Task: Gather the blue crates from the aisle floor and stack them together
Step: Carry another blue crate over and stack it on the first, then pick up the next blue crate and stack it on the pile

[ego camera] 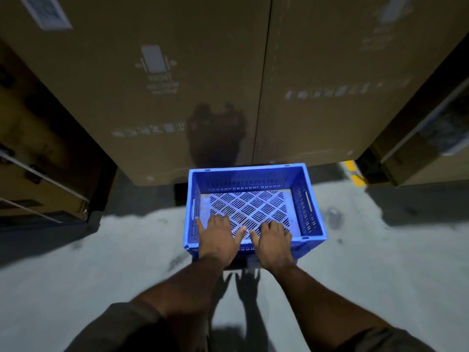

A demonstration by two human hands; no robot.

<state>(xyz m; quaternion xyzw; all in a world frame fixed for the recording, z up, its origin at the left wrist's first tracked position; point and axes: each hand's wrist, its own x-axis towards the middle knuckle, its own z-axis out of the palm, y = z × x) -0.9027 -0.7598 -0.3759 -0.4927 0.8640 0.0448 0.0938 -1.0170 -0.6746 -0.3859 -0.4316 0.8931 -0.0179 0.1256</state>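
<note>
A blue plastic crate [308,207] with slotted walls and a perforated floor stands in front of me on the aisle floor, its far side close to tall cartons. It holds nothing. My left hand [218,240] and my right hand [272,243] lie side by side over the crate's near rim, palms down. Their fingers are spread and reach over the inside. Neither hand is closed around the rim. Shadows of both hands fall on the floor just below the near wall. Whether a second crate sits underneath cannot be told.
Two tall cardboard cartons [157,97] [330,72] form a wall right behind the crate. A strapped carton [38,174] stands at the left and more cartons [431,158] at the right. A yellow floor mark [355,174] shows beside them. Grey concrete floor [101,262] surrounds me.
</note>
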